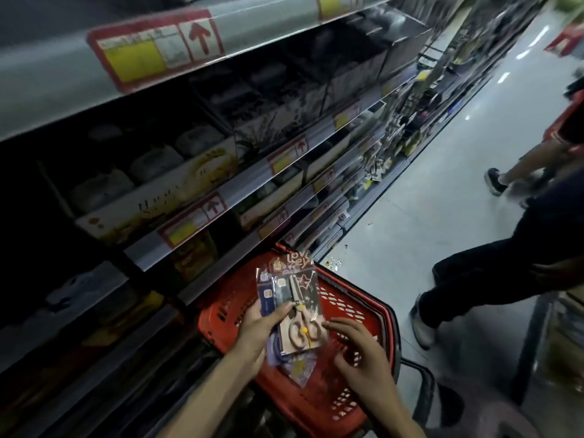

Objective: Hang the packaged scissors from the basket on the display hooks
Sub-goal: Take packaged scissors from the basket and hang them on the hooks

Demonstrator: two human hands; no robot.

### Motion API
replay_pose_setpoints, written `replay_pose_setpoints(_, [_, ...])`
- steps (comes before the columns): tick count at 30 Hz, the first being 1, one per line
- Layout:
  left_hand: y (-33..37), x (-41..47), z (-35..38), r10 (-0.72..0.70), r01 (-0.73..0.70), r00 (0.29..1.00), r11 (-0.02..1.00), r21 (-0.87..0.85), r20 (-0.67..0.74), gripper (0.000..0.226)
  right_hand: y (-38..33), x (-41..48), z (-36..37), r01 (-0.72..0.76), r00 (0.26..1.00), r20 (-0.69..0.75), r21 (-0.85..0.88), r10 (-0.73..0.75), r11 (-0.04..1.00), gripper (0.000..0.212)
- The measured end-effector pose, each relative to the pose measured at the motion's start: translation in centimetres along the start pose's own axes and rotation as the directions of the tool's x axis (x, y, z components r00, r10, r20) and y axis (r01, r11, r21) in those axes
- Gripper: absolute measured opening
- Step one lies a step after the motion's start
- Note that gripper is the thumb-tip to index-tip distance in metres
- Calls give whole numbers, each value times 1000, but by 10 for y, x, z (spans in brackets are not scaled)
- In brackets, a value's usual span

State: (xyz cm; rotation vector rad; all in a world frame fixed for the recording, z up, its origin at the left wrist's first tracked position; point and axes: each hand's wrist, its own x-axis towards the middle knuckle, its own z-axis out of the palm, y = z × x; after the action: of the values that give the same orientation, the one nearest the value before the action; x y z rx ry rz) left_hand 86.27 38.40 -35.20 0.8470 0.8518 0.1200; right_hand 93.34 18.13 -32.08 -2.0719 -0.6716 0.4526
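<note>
My left hand (254, 328) has its fingers (275, 312) curled round a small fan of packaged scissors (300, 298). The thumb lies across the front card and the rest are hidden behind it. The front pack carries a beige pair, loops down toward my wrist. A blue pack (266, 300) peeks out just left of it in the same grip.

My right hand (363, 352) hovers just right of those loops, its fingers spread and loosely bent, holding nothing. Whether its index tip touches the card's edge I cannot tell.

Beneath the held packs a purple pack (300, 368) shows; I cannot tell if it is held or lying loose. Under both hands sits the red basket (357, 306), its mesh wall visible beyond my right fingers.

Left of and above my left hand run the shelves (221, 200) with red-and-yellow price labels (192, 222). Well off to the right of my right hand, another person's legs (493, 267) stand on the pale floor (426, 184).
</note>
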Motion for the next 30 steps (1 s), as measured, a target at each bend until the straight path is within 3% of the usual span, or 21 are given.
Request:
replay_pose_setpoints(5, [14,-2,16,39,-41,997,999,33,61,41,4,-14,-17,-176,965,-166,162,203,971,42])
replay_pose_setpoints(7, [17,-10,26,41,-47,993,997,58,108,36,-3,-17,-25,-264,923,-172,369,344,891,29])
replay_pose_setpoints(9, [19,-22,36,52,-67,984,994,85,169,37,-17,-13,-35,-291,888,-108,621,447,728,53])
replay_pose_setpoints(10, [18,-27,41,59,-79,979,992,96,197,41,-23,-10,-40,-258,896,-117,650,429,715,60])
replay_pose_setpoints(13, [11,-46,59,74,-115,959,984,137,275,46,-52,-5,-52,-138,924,-227,551,307,823,39])
replay_pose_setpoints(17, [-2,-71,78,72,-148,941,967,208,331,48,-61,-14,-61,-61,875,-400,466,272,883,2])
replay_pose_setpoints(19, [-5,-83,85,64,-143,938,967,212,340,53,-58,-30,-66,-60,853,-425,500,304,864,2])
replay_pose_setpoints(23, [-13,-115,104,62,-127,939,977,173,339,41,-45,-77,-84,-26,784,-512,536,349,844,15])
replay_pose_setpoints(26, [-23,-142,119,79,-173,929,956,237,362,41,-30,-122,-105,-28,737,-543,569,402,822,14])
replay_pose_setpoints(30, [-46,-179,141,130,-299,885,895,332,446,30,-11,-181,-129,-13,599,-577,686,555,727,5])
